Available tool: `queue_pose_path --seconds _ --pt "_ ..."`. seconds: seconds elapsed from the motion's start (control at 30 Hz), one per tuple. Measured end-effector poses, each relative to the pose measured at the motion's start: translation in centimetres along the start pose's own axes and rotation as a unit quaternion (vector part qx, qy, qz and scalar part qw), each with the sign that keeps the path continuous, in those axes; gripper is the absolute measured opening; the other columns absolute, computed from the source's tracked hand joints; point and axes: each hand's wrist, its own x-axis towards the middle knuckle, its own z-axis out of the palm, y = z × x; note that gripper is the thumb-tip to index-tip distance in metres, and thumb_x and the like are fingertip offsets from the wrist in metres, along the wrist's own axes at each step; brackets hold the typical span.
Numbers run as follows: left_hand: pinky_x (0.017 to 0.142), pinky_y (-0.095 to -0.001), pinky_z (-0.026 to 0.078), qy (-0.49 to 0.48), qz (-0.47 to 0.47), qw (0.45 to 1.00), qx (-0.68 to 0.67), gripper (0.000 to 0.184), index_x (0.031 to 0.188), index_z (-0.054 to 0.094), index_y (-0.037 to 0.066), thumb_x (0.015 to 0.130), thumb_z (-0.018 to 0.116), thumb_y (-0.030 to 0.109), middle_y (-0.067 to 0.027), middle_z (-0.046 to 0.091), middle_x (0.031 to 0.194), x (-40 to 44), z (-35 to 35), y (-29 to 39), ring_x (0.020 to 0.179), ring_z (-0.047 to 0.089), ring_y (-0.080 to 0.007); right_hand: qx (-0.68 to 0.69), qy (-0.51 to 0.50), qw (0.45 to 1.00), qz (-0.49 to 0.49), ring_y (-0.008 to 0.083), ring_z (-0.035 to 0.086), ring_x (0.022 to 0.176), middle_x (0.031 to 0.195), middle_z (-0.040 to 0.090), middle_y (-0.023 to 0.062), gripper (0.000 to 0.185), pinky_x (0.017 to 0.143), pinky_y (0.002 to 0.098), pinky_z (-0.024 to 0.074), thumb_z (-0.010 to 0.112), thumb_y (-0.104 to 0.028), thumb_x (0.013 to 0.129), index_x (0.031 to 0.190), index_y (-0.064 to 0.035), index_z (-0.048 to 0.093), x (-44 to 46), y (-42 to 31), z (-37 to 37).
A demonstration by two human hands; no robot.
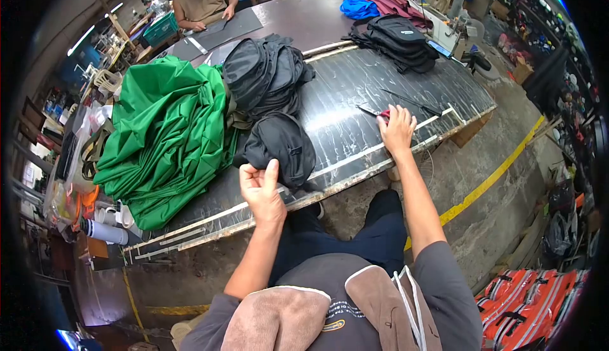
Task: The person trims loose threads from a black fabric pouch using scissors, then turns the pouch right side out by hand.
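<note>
My left hand (261,192) is at the near edge of the table, palm turned up with its fingers curled and the thumb raised. It is right against a black fabric bag (282,145), and whatever is between the fingertips is too small to make out. Farther right, my right hand (398,130) is over the tabletop, its fingers closed around small red-handled snips (384,115). Their thin dark tip points left, and most of the handle is hidden by the fingers. A long, thin black strip (412,102) lies just beyond that hand.
Black bags (263,75) are heaped beyond the nearer one, beside a large green fabric pile (168,135). More black bags (399,40) lie at the far right of the metal-topped table (342,91). Another person (206,2) works across it. Orange striped items (530,306) lie lower right.
</note>
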Motion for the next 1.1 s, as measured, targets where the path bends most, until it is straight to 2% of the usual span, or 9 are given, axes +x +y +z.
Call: queue_pose_path --seconds 0.07,0.13,0.3,0.43,0.53,0.67,0.83,0.97,1.1 --pt "0.095 -0.0263 0.051 0.011 0.022 1.000 0.003 0.028 0.104 0.052 0.009 0.095 0.072 -0.008 -0.0029 0.068 0.107 -0.2 0.7 -1.5 0.097 0.066 -0.0091 0.140 -0.071 0.984 0.081 0.0369 0.057 0.126 0.130 0.066 0.0154 0.043 0.113 0.0621 0.0327 0.063 -0.045 0.100 0.121 -0.0080 0.069 1.3 -3.6 -3.6" --pt "0.093 -0.0245 0.050 0.018 0.048 0.999 -0.013 0.029 0.103 0.050 0.009 0.095 0.072 -0.009 -0.0017 0.067 0.105 -0.1 2.3 -1.9 0.097 0.064 -0.0082 0.320 -0.160 0.926 0.118 0.0335 0.067 0.101 0.110 0.071 0.0139 0.041 0.089 0.0476 0.0506 0.059 -0.041 0.104 0.110 -0.0026 0.071 -0.3 -7.2 -5.8" --pt "0.088 -0.0226 0.049 -0.038 0.075 0.995 0.047 0.027 0.099 0.054 0.009 0.093 0.075 -0.007 0.0005 0.066 0.102 -1.8 3.5 -5.3 0.094 0.061 -0.0059 0.772 -0.157 0.510 0.345 0.0163 0.057 0.114 0.128 0.060 0.0063 0.052 0.094 0.0343 0.0485 0.044 -0.051 0.112 0.143 -0.0092 0.052 -7.3 -20.3 -11.7" --pt "0.090 -0.0224 0.049 -0.075 -0.008 0.997 -0.004 0.027 0.104 0.056 0.007 0.093 0.078 -0.005 -0.0015 0.066 0.109 -3.9 3.4 -5.8 0.098 0.062 -0.0069 0.731 -0.001 0.589 0.345 0.0181 0.056 0.115 0.122 0.061 0.0111 0.048 0.105 0.0321 0.0421 0.041 -0.041 0.115 0.127 0.0021 0.058 -5.2 -20.2 -9.9" --pt "0.090 -0.0256 0.051 -0.086 -0.128 0.988 -0.031 0.022 0.109 0.059 0.009 0.096 0.076 0.002 -0.0016 0.069 0.111 -5.2 3.0 -3.6 0.101 0.064 -0.0084 0.591 0.078 0.771 0.224 0.0182 0.058 0.084 0.083 0.063 0.0064 0.054 0.081 0.0352 0.0457 0.040 -0.039 0.115 0.095 0.0028 0.068 -2.0 -16.9 -7.8" --pt "0.091 -0.0291 0.055 -0.132 -0.363 0.921 -0.054 0.030 0.123 0.060 0.009 0.097 0.076 0.011 -0.0035 0.070 0.117 -9.1 0.1 1.5 0.104 0.067 -0.0119 0.552 0.063 0.795 0.242 0.0125 0.054 0.065 0.067 0.063 0.0037 0.064 0.066 0.0308 0.0426 0.047 -0.047 0.112 0.075 0.0010 0.070 1.5 -12.6 -4.0" --pt "0.083 -0.0395 0.066 -0.117 -0.406 0.905 -0.055 0.018 0.115 0.064 0.005 0.101 0.070 0.014 -0.0043 0.071 0.105 -6.5 -2.9 4.5 0.090 0.074 -0.0165 0.609 -0.026 0.757 0.236 0.0175 0.062 0.078 0.079 0.071 0.0089 0.065 0.082 0.0339 0.0479 0.047 -0.049 0.112 0.083 0.0035 0.074 0.1 -15.3 -2.7" --pt "0.079 -0.0340 0.062 -0.028 -0.229 0.950 0.209 0.030 0.118 0.062 0.004 0.096 0.077 0.017 -0.0054 0.063 0.110 -4.5 -7.3 4.1 0.089 0.070 -0.0177 0.637 -0.024 0.752 0.164 0.0124 0.055 0.077 0.075 0.063 0.0034 0.063 0.077 0.0306 0.0447 0.047 -0.046 0.112 0.080 0.0039 0.070 -0.4 -16.5 -7.1" --pt "0.093 -0.0362 0.054 -0.113 0.117 0.854 0.494 0.062 0.138 0.058 0.004 0.083 0.085 0.009 -0.0150 0.058 0.137 -3.3 -2.9 7.5 0.116 0.064 -0.0263 0.638 -0.096 0.761 0.068 0.0140 0.058 0.075 0.073 0.065 0.0054 0.056 0.075 0.0324 0.0464 0.050 -0.039 0.112 0.082 0.0040 0.071 -0.9 -17.5 -11.0"
